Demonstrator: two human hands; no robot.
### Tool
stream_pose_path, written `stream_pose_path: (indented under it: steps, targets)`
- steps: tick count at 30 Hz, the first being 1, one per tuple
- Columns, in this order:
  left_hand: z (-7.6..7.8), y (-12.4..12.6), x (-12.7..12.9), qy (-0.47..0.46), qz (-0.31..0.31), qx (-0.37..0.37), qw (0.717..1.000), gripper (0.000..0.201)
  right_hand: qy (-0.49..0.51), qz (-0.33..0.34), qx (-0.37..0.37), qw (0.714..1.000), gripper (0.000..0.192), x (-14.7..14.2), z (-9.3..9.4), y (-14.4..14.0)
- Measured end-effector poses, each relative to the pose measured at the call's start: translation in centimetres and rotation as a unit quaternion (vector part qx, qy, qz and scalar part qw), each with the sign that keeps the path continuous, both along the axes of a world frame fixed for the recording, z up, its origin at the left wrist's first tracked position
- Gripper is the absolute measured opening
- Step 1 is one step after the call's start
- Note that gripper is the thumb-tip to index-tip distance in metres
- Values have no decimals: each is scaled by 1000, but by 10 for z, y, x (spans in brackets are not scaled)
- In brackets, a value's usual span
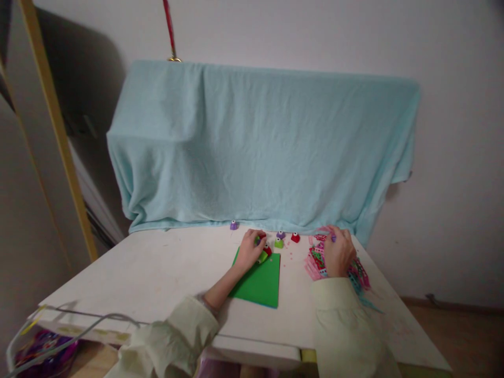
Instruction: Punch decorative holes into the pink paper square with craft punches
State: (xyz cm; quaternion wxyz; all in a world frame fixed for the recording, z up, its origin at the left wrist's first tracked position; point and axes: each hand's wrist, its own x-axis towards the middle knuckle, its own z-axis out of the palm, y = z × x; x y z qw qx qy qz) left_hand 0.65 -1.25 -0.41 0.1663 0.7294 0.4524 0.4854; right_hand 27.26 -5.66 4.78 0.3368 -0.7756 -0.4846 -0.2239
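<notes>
Resting on the far edge of a green sheet (260, 283) lying flat on a white desk (157, 273): the left hand (249, 249), fingers curled around a small green punch (262, 256) and closing on it. Sitting just beside that hand, a red punch (268, 249). Standing in a loose row a little farther back, near the sheet's far corner: a purple punch (280, 234), a light green punch (279, 243) and another red punch (295, 238). Standing apart to the left, close to the hanging cloth, a lone purple punch (233, 225). Pressing down on a pink patterned stack of paper strips (315, 262) at the desk's right side: the right hand (337, 252), fingers bent over the stack, grip impossible to tell. Draping behind everything, a pale blue cloth (260, 147).
</notes>
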Motion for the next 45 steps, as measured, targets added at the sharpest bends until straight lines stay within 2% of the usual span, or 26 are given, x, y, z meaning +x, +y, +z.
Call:
stream_pose_path:
  steps: [4, 8, 11, 16, 20, 25, 28, 32, 36, 38, 42, 45]
  targets:
    - [0, 1, 0, -1, 2, -3, 1000, 18, -42, 62, 2, 997, 27, -1, 3, -1]
    - [2, -1, 0, -6, 2, 1, 1000, 18, -35, 56, -96, 993, 19, 2, -5, 3]
    - [6, -2, -1, -10, -1, 5, 1000, 19, -26, 72, -168, 983, 22, 4, -11, 7]
    - [9, -4, -1, -16, 2, 7, 1000, 19, -34, 83, -209, 974, 35, 0, -9, 8]
    - [9, -4, -1, -17, 6, 6, 1000, 20, -56, 96, -171, 979, 40, -2, -6, 7]
    - [9, -5, 0, -24, 8, 9, 1000, 20, -59, 114, -122, 984, 23, 0, -6, 5]
    - [10, -5, 0, -24, 10, 5, 1000, 20, -29, 111, -84, 990, 24, 0, -4, 6]
    - [12, -6, 0, -23, 13, -1, 1000, 20, 64, 121, 9, 991, 35, 1, -1, 8]
    - [13, -6, -1, -26, 7, 9, 1000, 20, 241, 162, 49, 956, 47, 11, -4, 11]
    - [14, -6, 0, -25, 4, 10, 1000, 20, 266, 122, 28, 956, 49, 17, -6, 12]
    - [13, -6, 0, -26, 5, 9, 1000, 20, 180, -6, -58, 982, 47, 20, -8, 13]
    - [12, -7, 0, -27, 4, 12, 1000, 20, 127, -22, -112, 985, 45, 16, -9, 10]
